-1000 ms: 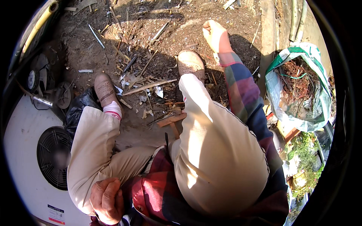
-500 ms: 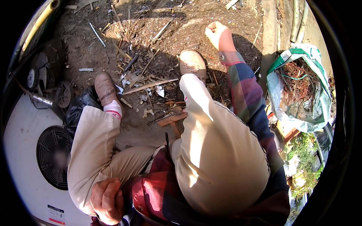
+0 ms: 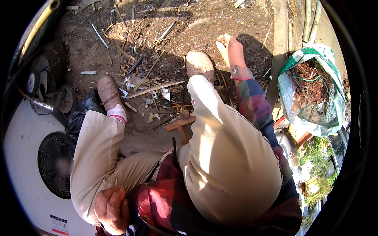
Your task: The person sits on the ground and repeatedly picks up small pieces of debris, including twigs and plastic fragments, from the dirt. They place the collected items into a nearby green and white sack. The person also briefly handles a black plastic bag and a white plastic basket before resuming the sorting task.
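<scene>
My right hand (image 3: 230, 51) reaches out over the littered dirt, just right of my right shoe (image 3: 199, 64). Its fingers are curled together in bright sun; whatever lies inside them, if anything, does not show. Low on the left, my left hand (image 3: 112, 210) rests by my left thigh in beige trousers (image 3: 96, 153). The fingers there are bent inward with the thumb against them, and the palm is hidden. Close to my right forearm stands a white-and-green woven sack (image 3: 288, 92), its mouth spread wide, with a tangle of thin reddish wires or twigs (image 3: 311, 84) inside.
Wood strips (image 3: 155, 89), paper scraps (image 3: 165, 94) and splinters lie on the ground ahead. A white unit with a round black fan grille (image 3: 56, 165) stands at left, beside a black plastic bag (image 3: 82, 113). Planks (image 3: 280, 43) and leafy plants (image 3: 315, 157) are at right.
My right hand has drawn back slightly toward me, and its wrist has turned a little. My left hand has stayed where it was.
</scene>
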